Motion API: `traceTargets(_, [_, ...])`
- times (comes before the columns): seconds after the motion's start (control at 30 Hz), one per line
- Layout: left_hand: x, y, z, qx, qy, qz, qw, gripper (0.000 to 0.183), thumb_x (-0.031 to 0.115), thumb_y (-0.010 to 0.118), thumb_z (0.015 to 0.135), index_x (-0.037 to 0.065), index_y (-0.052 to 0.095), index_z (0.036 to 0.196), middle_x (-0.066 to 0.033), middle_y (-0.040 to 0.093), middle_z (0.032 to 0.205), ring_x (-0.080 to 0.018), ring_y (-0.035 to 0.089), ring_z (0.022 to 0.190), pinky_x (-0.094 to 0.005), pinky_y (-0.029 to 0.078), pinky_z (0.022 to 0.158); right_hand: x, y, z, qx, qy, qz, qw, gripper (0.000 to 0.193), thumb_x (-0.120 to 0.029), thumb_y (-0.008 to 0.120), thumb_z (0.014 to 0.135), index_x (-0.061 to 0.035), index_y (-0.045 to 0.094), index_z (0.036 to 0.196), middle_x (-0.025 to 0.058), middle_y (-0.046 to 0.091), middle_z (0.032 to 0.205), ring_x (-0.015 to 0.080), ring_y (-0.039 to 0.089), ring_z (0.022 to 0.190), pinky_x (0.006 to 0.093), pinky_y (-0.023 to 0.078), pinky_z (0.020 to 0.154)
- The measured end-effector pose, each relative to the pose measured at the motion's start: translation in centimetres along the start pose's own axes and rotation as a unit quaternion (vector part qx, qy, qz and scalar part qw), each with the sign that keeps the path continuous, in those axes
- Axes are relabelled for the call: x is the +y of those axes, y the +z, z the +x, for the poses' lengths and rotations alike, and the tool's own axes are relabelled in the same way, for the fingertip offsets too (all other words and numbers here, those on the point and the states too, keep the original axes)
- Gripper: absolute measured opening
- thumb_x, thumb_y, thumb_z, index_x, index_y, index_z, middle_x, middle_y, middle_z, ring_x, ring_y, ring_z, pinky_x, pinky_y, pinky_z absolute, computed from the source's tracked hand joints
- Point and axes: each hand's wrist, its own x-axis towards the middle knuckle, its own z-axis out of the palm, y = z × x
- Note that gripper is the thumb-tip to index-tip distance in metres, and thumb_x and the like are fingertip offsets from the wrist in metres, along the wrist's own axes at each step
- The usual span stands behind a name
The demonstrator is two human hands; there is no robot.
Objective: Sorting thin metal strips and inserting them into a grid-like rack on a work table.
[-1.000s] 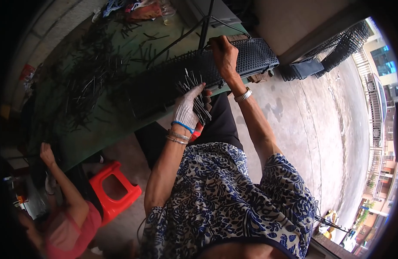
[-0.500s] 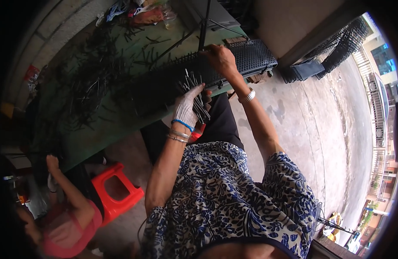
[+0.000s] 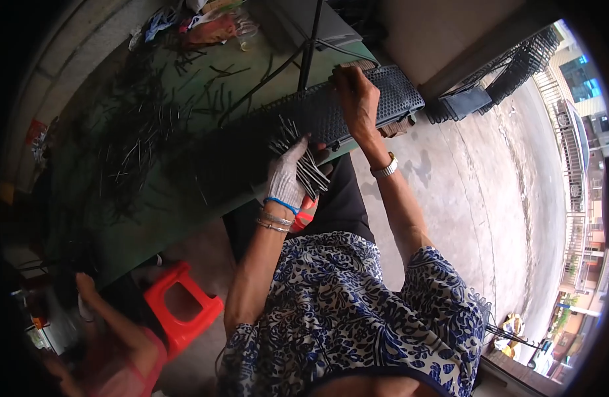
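Note:
My left hand (image 3: 288,175), in a white knitted glove, grips a bundle of thin dark strips (image 3: 310,173) that fan out past the fingers on both sides. It is at the near edge of a long black panel (image 3: 392,92) full of small holes, which lies along the table's front. Over the panel's right part is my bare right hand (image 3: 359,99), a watch on its wrist. Its fingers are pinched together, and whatever is between them is too small or dark to make out.
Loose dark strips (image 3: 142,142) lie heaped on the green table (image 3: 129,241). A dark upright rod (image 3: 310,49) stands behind the panel. A red stool (image 3: 205,317) is below left, beside another person's arm (image 3: 113,321). Black mesh pieces (image 3: 516,79) stand at the right.
My right hand has moved a little to the right and nearer over the panel, fingers still pinched. My left hand keeps the bundle, slightly lower in view. The whole view has shifted slightly.

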Motion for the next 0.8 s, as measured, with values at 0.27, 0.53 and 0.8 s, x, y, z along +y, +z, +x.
traceTargets(0.27, [0.4, -0.2, 0.3, 0.011, -0.016, 0.068, 0.998, 0.017, 0.026, 0.067, 0.087, 0.009, 0.066, 0.084, -0.0033, 0.062, 0.070, -0.0128, 0.059, 0.055, -0.0274, 0.052, 0.050, 2.5, 3.2, -0.7, -0.033, -0.031, -0.015, 0.999, 0.014, 0.001, 0.059, 0.081, -0.0020, 0.062, 0.094, 0.0127, 0.063, 0.082, 0.0260, 0.064, 0.072, 0.0320, 0.050, 0.064])
traceTargets(0.53, [0.3, 0.1, 0.1, 0.023, 0.007, 0.087, 0.996, 0.021, 0.027, 0.069, 0.085, 0.007, 0.065, 0.078, -0.0028, 0.061, 0.067, -0.0122, 0.057, 0.050, -0.0255, 0.049, 0.047, 1.6, 2.0, 0.5, -0.148, -0.114, -0.100, 0.977, 0.015, -0.007, 0.059, 0.082, -0.0055, 0.066, 0.095, 0.0104, 0.064, 0.085, 0.0282, 0.064, 0.075, 0.0341, 0.050, 0.065])
traceTargets(0.8, [-0.3, -0.6, 0.2, -0.001, 0.005, 0.110, 0.994, 0.015, 0.022, 0.066, 0.087, 0.011, 0.069, 0.097, -0.0024, 0.060, 0.069, -0.0133, 0.058, 0.052, -0.0286, 0.052, 0.047, 2.6, 2.5, 0.9, -0.169, -0.129, -0.118, 0.970, 0.014, -0.009, 0.061, 0.081, -0.0066, 0.068, 0.092, 0.0097, 0.065, 0.086, 0.0298, 0.064, 0.077, 0.0360, 0.051, 0.066])
